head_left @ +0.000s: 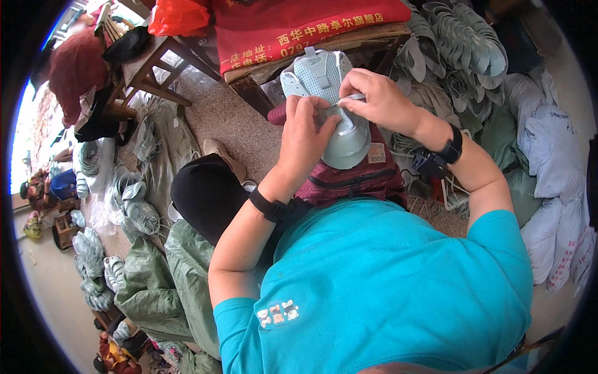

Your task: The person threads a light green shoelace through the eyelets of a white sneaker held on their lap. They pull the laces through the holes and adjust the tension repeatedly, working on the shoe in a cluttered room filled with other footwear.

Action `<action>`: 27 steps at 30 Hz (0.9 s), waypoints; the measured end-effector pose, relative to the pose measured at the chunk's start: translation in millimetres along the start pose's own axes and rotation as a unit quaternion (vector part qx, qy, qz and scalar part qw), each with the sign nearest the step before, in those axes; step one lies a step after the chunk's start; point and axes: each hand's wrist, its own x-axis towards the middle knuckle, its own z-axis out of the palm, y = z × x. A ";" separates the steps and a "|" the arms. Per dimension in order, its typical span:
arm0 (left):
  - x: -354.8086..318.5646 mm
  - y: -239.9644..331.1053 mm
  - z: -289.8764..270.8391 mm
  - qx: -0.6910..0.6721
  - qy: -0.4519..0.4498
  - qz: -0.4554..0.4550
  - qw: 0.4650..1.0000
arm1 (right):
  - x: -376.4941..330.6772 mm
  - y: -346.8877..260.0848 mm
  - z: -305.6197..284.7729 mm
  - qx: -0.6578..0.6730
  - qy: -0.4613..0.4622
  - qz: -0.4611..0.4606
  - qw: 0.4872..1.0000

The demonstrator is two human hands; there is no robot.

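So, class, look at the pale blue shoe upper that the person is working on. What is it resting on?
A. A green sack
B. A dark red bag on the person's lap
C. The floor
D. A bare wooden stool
B: the pale blue shoe upper lies on a dark red bag on the person's lap, with the left hand and right hand both on it.

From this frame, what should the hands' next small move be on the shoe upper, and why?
Probably draw the lace on through with the right hand while the left hand steadies the pale green upper. The right fingers pinch the lace end just above the upper's middle, and the left hand presses on the upper, which rests on a dark red bag.
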 end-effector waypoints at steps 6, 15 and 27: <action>-0.1 -1.4 3.5 -0.007 0.005 -0.006 1.000 | 0.1 8.1 16.1 0.046 0.008 0.012 0.999; -0.6 2.3 -10.0 0.089 0.018 0.036 0.995 | 9.5 0.9 5.8 0.055 -0.051 0.010 0.997; 2.2 -18.9 -114.0 0.363 0.117 0.080 0.921 | -6.6 7.0 -7.8 0.215 -0.108 0.132 0.962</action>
